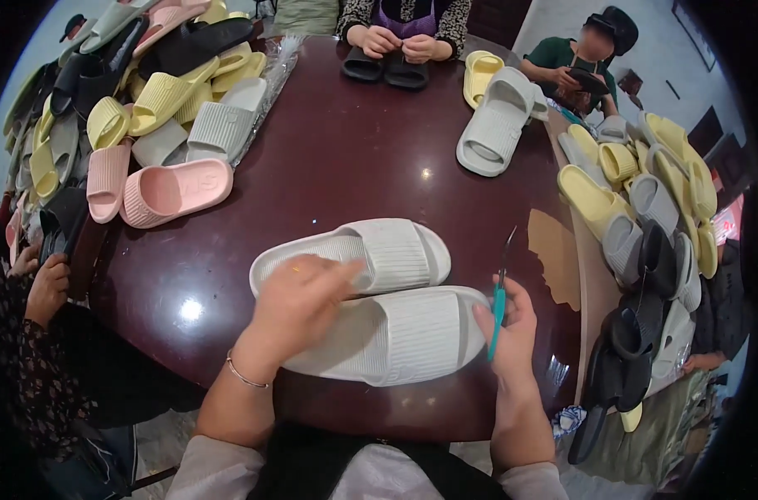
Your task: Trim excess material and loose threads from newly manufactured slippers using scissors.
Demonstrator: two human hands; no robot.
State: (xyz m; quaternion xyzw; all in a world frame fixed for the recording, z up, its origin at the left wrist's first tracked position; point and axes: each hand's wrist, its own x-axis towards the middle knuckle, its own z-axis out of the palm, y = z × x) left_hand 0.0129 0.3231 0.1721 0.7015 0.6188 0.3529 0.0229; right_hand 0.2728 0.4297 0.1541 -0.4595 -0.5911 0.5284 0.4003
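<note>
A pair of white ribbed slide slippers lies side by side before me, toes to the right. The far slipper and the near slipper rest on the dark red table. My left hand is over their heel ends, partly covering both. Motion blurs its fingers, so whether it holds anything cannot be seen. My right hand is closed round a slim tool with a teal handle and a thin, curved metal tip pointing away from me. Its thumb is by the near slipper's toe.
Piled slippers fill the table's far left, pink slippers nearest me. Another heap stands on the right beside brown cardboard. Grey slippers lie far right. Across the table a person's hands work over black slippers.
</note>
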